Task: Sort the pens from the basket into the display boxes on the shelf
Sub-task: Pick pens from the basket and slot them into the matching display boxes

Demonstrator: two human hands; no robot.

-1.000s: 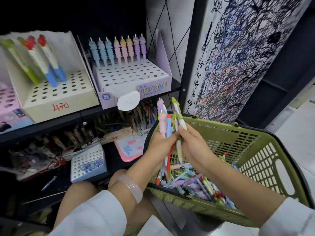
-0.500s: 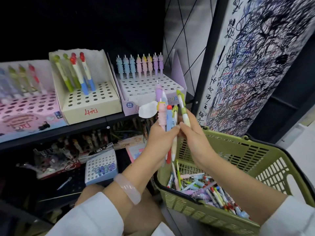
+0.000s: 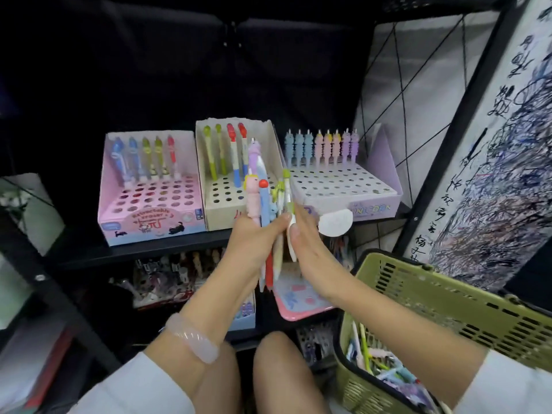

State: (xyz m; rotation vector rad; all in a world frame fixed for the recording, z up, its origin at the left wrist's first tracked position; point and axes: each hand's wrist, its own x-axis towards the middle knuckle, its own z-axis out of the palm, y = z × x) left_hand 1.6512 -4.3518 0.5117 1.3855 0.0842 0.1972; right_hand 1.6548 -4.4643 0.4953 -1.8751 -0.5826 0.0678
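At lower right, the green basket (image 3: 448,297) held loose pens. Mid-frame, the left hand (image 3: 254,243) gripped a pen bundle (image 3: 263,204); the right hand (image 3: 304,243) pinched a green-capped pen (image 3: 287,192). Tugging might spill the bundle before the display boxes (image 3: 343,186) beyond.

- One head-worn view looks forward and down, close over both forearms.
- It faces the shelf (image 3: 167,249) and its boxes (image 3: 152,216) near ahead.
- The basket (image 3: 448,297) sits at lower right, close by.
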